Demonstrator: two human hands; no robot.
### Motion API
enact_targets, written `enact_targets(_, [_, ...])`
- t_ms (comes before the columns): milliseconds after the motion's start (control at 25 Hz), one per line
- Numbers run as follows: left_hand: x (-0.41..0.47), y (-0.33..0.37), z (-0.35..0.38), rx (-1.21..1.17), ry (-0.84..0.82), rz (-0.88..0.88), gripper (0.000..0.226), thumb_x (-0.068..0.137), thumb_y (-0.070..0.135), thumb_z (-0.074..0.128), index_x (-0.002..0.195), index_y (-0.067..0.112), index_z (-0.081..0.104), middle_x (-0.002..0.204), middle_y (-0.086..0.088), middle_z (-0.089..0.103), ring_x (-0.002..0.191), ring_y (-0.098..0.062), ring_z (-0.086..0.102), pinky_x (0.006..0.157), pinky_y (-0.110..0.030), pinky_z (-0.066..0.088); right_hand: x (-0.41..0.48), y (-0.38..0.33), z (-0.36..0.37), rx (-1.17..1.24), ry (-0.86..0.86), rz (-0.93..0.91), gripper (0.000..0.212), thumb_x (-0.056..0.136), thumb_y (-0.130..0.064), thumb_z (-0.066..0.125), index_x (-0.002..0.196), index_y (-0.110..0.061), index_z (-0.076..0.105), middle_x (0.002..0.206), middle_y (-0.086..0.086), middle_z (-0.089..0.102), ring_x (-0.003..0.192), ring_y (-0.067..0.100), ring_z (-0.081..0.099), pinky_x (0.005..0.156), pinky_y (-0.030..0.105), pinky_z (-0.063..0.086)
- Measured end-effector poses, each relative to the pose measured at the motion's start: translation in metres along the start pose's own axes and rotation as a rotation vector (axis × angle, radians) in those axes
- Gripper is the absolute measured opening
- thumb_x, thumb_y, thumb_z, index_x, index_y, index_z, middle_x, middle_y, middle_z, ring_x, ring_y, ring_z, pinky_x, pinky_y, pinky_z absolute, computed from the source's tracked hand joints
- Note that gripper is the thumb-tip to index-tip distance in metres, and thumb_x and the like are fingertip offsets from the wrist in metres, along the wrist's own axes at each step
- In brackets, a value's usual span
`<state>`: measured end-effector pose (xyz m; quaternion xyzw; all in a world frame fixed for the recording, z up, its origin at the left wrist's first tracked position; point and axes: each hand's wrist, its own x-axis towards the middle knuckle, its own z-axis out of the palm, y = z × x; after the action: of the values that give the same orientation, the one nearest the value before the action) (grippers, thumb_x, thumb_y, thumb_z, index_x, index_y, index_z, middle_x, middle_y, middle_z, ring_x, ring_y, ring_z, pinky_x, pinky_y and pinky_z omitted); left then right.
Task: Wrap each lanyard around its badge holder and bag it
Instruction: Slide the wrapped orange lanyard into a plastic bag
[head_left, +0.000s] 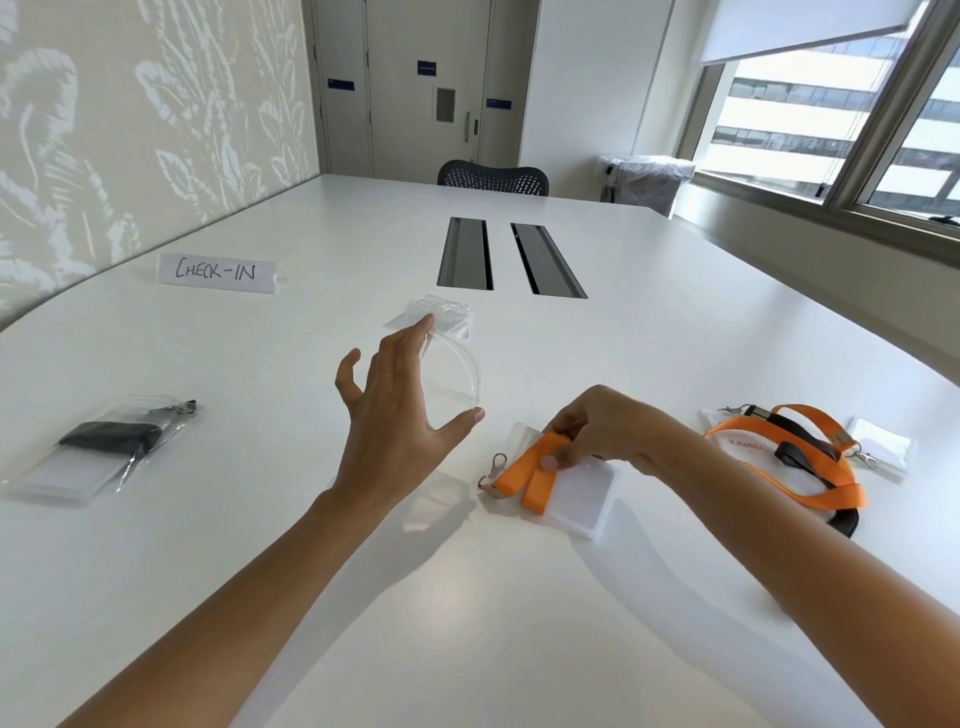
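Head view: right hand (597, 431) pinches orange lanyard (524, 475) against badge holder (582, 501); left hand (395, 410) beside it grips clear bag (457, 374).

Bright daylight comes through the large glass window (810, 119), leaving a sheen on the glossy white table (467, 649). Soft shadows lie beneath the left hand (395, 410). The edges bow, and the far end seems slightly soft.

Your left hand (395, 410) bows a clear bag (460, 371) between fingertips and thumb above the white table (467, 623); your right hand (597, 431) pinches the orange lanyard (535, 475) wound round a badge holder (584, 501); a bagged black lanyard (104, 447) lies far left; loose lanyards (800, 467) lie right.
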<state>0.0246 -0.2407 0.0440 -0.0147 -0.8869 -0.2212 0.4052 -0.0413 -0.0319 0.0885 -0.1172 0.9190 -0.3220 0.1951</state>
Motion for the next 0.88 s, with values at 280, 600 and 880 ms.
enact_targets(280, [0.004,-0.004,-0.001,-0.080,0.027,-0.051,0.091,0.073,0.044,0.077,0.145,0.015,0.030,0.140,0.001,0.044,0.133,-0.012,0.039,0.112,-0.044,0.008,-0.005,0.011,-0.016,0.403,0.014,0.022,0.010,0.081,0.001,0.072,0.083,-0.005,0.064,0.087,0.016,0.060,0.076,0.023,0.058,0.065,0.024,0.057])
enact_targets(600, [0.001,-0.002,0.000,-0.031,-0.004,-0.034,0.098,0.071,0.053,0.075,0.147,0.014,0.027,0.141,0.001,0.044,0.135,-0.012,0.038,0.114,-0.047,0.010,-0.020,0.000,-0.015,0.869,0.343,-0.248,0.036,0.079,-0.001,0.072,0.056,-0.018,0.050,0.059,-0.003,0.059,0.060,0.010,0.056,0.066,0.025,0.048])
enact_targets(880, [0.000,0.002,0.002,0.054,-0.012,0.012,0.095,0.071,0.066,0.061,0.145,0.013,0.032,0.140,-0.002,0.048,0.131,-0.016,0.043,0.112,-0.049,0.014,-0.034,-0.032,0.015,0.979,0.540,-0.527,0.024,0.079,0.001,0.075,0.073,-0.006,0.053,0.068,0.006,0.063,0.065,0.018,0.068,0.074,0.031,0.059])
